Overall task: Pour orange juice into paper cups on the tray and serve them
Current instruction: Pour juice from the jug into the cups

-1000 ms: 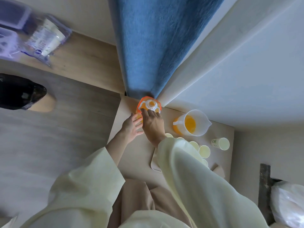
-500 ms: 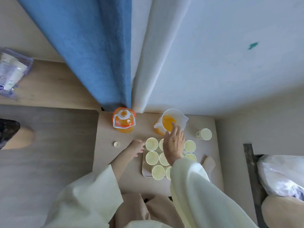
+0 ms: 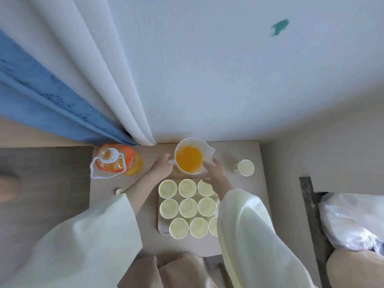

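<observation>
Found jug (image 3: pixel 194 142) holding orange juice (image 3: pixel 188 159) upright on tabletop (image 3: pixel 145 154), just past far edge of tray (image 3: pixel 161 225), straight ahead of both hands and between them. Read handle-to-spout line as running left-right, handle toward left hand (image 3: pixel 161 169), spout off to far right. Logged left hand up against handle, fingers hidden; could not tell whether closed round it. Logged right hand (image 3: pixel 215 173) spread, straight fingers touching jug's near right wall, not wrapped. Judged both about equally near, left better placed for handle. Tagged paper cups (image 3: pixel 188 188) in rows on tray, seemingly empty, directly nearward of jug; judged coming move a short lift and tip back toward body. Marked lone cup (image 3: pixel 244 167) right of jug, off tray. Marked bottle (image 3: pixel 116 161) uncapped at left, cap (image 3: pixel 119 191) on tabletop by left sleeve.

Checked against half a second earlier: found right hand then above cups, reaching for jug rim, left hand by tray's far left corner; now both forward, flanking jug. Saw no shift in jug, cups or bottle. Found both hands at bottle a second earlier.
</observation>
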The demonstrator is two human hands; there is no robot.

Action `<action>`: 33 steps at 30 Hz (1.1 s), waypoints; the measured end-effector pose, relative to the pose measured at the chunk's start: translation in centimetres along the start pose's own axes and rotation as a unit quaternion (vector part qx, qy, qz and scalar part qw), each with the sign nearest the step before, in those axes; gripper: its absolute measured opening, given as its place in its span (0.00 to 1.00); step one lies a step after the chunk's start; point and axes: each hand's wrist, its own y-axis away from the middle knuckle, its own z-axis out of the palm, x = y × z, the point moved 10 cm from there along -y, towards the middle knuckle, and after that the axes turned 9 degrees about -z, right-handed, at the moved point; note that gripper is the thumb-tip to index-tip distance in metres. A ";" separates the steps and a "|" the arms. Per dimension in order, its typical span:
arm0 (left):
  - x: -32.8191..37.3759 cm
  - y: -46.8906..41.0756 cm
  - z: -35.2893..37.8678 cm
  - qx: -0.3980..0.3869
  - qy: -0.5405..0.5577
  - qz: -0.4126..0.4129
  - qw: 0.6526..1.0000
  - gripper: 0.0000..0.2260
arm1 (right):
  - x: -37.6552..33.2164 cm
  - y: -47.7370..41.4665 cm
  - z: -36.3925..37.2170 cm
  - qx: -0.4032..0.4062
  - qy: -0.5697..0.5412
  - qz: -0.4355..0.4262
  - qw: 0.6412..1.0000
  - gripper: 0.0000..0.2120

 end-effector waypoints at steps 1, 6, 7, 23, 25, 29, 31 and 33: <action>0.0 -0.2 0.3 0.000 -0.003 -0.006 1.000 0.24 | 0.1 -0.9 0.3 -0.010 -0.013 0.005 1.000 0.31; -1.0 -1.9 1.4 0.010 0.011 -0.015 1.000 0.25 | 0.1 -3.1 1.2 -0.027 -0.057 0.016 0.998 0.30; -0.9 -1.9 1.4 0.009 0.018 -0.014 1.000 0.25 | -0.1 -3.2 1.2 -0.020 -0.050 0.014 0.998 0.30; 2.0 1.0 -0.7 -0.056 0.142 0.010 0.988 0.13 | -4.3 -1.0 -0.3 -0.010 -0.066 -0.038 0.997 0.28; 3.4 3.0 -1.2 -0.063 0.161 0.038 0.984 0.15 | -5.5 0.1 -0.6 -0.019 -0.050 -0.046 0.997 0.26; 5.1 6.6 -1.4 -0.072 0.140 0.111 0.981 0.30 | -7.7 3.7 -2.0 -0.054 -0.016 -0.065 0.996 0.16; 4.9 8.2 -1.3 -0.073 0.109 0.123 0.984 0.30 | -8.4 5.8 -2.8 -0.083 -0.006 -0.073 0.994 0.13; 4.9 10.3 -1.4 -0.069 0.087 0.124 0.986 0.27 | -9.0 8.1 -3.5 -0.103 0.012 -0.080 0.991 0.14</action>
